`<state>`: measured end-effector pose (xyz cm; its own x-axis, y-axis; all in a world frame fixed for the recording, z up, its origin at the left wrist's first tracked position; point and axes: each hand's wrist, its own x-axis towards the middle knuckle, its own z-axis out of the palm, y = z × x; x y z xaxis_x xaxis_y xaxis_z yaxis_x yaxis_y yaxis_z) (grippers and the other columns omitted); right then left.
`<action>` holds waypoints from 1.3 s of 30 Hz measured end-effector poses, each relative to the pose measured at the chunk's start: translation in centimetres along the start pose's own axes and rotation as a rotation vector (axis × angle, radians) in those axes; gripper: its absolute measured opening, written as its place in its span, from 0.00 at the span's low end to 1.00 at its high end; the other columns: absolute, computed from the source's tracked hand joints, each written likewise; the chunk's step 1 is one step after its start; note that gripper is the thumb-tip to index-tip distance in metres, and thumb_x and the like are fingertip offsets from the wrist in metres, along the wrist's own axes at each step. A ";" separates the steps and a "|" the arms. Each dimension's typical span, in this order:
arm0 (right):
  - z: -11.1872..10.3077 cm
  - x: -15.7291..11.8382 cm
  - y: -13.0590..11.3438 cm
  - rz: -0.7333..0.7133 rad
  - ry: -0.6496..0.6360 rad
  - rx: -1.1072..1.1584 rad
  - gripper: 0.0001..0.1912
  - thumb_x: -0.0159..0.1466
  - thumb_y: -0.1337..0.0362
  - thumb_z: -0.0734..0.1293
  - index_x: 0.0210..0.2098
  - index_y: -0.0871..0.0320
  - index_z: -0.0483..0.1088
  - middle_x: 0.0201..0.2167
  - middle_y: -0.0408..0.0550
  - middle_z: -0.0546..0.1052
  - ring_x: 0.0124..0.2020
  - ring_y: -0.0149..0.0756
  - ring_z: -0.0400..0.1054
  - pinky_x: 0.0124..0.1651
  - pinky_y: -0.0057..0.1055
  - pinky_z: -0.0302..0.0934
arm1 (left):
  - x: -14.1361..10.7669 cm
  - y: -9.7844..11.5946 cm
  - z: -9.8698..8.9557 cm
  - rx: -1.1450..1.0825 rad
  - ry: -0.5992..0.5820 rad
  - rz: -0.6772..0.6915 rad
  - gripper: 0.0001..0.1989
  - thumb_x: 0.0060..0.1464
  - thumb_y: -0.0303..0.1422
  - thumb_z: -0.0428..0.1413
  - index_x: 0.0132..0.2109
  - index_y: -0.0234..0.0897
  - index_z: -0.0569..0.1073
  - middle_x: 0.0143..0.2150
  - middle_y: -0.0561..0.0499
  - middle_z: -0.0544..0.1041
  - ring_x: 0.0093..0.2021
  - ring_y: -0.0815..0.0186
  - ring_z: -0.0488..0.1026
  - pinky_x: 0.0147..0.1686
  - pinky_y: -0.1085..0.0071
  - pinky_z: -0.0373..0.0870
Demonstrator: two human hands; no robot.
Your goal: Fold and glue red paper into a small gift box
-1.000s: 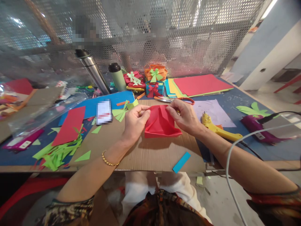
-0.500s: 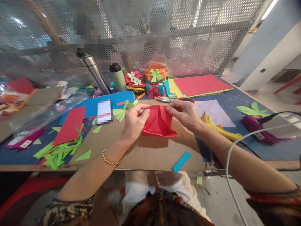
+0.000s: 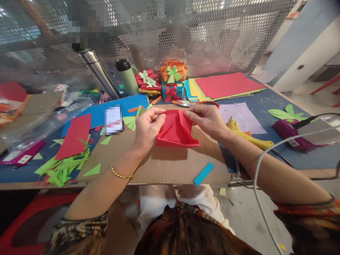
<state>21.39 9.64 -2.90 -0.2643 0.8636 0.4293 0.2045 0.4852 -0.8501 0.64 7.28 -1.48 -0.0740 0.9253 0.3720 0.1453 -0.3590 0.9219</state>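
A folded red paper piece (image 3: 176, 129) is held up over the brown cardboard (image 3: 170, 163), its wider folded edge toward me. My left hand (image 3: 148, 129) pinches its upper left corner between thumb and fingers. At the upper right corner, my right hand (image 3: 205, 120) grips it the same way. A blue paper strip (image 3: 203, 174) lies on the cardboard near the front edge. Scissors with orange handles (image 3: 186, 103) rest just beyond my hands. To the right of my right hand is a yellow glue gun (image 3: 247, 139).
Small paper gift bags (image 3: 172, 91) with bows stand at the back, beside stacked coloured sheets (image 3: 228, 85). Bottles (image 3: 127, 78), a phone (image 3: 113, 120) and green scraps (image 3: 62, 170) are on the left. A white cable (image 3: 259, 170) crosses my right forearm.
The view has shifted, so the table items appear slightly higher. Both hands keep their hold on the red paper, which looks a little more spread at its near edge.
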 end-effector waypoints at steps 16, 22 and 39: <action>-0.4 -0.3 -0.4 0.121 -0.012 -0.017 0.20 0.60 0.48 0.73 0.21 0.56 0.71 0.20 0.42 0.71 0.24 0.31 0.62 0.28 0.31 0.54 | 0.7 0.0 0.3 -0.145 -0.115 -0.226 0.04 0.51 0.23 0.59 0.34 0.34 0.77 0.23 0.56 0.73 0.22 0.74 0.65 0.23 0.78 0.61; -1.5 -0.1 -1.2 0.061 -0.130 -0.164 0.37 0.62 0.28 0.64 0.21 0.55 0.71 0.19 0.45 0.70 0.22 0.31 0.63 0.27 0.30 0.57 | 0.9 1.0 -0.8 -0.026 -0.395 -0.188 0.03 0.53 0.23 0.58 0.34 0.33 0.76 0.21 0.57 0.71 0.21 0.75 0.64 0.22 0.78 0.59; -0.6 -1.5 -3.2 -0.179 -0.309 -0.283 0.17 0.70 0.57 0.65 0.26 0.56 0.68 0.24 0.42 0.70 0.26 0.30 0.61 0.31 0.31 0.54 | 0.1 1.8 -1.5 0.000 -0.655 -0.116 0.09 0.64 0.38 0.60 0.40 0.36 0.76 0.26 0.54 0.72 0.24 0.71 0.68 0.21 0.76 0.60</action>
<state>21.72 6.89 -0.57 -0.5790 0.7021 0.4145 0.3679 0.6787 -0.6356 -0.59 6.53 0.36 0.5254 0.8411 0.1282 0.1728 -0.2530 0.9519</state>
